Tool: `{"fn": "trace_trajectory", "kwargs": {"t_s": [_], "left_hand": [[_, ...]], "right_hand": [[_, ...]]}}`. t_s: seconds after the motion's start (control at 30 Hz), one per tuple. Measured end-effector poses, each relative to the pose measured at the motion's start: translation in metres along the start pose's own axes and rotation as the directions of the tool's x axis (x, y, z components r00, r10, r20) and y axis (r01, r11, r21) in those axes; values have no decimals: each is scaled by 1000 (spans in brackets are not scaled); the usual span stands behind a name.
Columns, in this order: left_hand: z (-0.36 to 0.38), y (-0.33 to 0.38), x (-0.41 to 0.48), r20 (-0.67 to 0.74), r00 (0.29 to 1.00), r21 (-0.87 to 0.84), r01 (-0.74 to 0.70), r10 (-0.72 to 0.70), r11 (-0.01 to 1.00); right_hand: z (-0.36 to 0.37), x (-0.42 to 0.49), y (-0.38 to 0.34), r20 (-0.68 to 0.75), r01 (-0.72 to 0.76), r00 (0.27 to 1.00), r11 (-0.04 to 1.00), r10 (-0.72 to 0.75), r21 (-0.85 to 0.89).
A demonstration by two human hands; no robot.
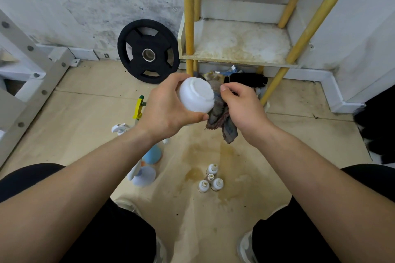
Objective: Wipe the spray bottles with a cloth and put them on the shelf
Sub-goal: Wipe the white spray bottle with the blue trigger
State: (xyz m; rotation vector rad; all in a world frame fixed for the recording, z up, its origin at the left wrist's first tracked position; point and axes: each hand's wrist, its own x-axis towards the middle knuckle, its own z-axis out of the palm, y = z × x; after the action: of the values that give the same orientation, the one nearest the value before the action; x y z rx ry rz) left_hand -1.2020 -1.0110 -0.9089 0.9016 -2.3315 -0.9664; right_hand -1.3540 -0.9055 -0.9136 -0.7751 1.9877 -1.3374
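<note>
Knees point(27, 179) nearest, person crouched. Floor, left: spare spray bottles point(152, 153) queued within reach. Left hand point(168, 111) wraps the white bottle point(196, 97), base tipped toward the camera, likely to expose it for wiping. Right hand point(243, 109) pinches the cloth point(222, 121) against the bottle's side. Far right: shelf point(241, 42), the drop-off.

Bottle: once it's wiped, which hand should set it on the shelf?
Probably left. The left hand grips the bottle, and the shelf stands just beyond it. The right hand is taken up holding the cloth against the bottle.
</note>
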Motion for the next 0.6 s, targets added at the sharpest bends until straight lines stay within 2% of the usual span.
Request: {"fn": "trace_trajectory", "kwargs": {"t_s": [0.13,0.23,0.3,0.43,0.5,0.53,0.6], "left_hand": [[7,2,-4,41,984,55,-173,171,983],[6,0,-4,86,963,55,-260,254,964],[2,0,-5,91,964,108,-259,250,960],[-5,6,-5,119,973,393,-230,199,890],[-7,7,-5,148,977,473,-204,151,857],[-6,6,-6,167,978,461,-190,126,867],[-3,3,-7,212,970,326,-187,121,927]], "right_hand": [[0,2,1,19,-170,985,956,170,241],[-4,2,0,60,-191,981,894,182,405],[-6,2,-1,55,-167,986,875,160,455],[-7,3,-4,-30,-94,992,874,123,476],[-6,2,-5,-58,-62,993,887,99,457],[-5,2,-5,-71,-51,993,894,92,446],[-2,0,-6,-79,-37,994,906,77,422]]}}
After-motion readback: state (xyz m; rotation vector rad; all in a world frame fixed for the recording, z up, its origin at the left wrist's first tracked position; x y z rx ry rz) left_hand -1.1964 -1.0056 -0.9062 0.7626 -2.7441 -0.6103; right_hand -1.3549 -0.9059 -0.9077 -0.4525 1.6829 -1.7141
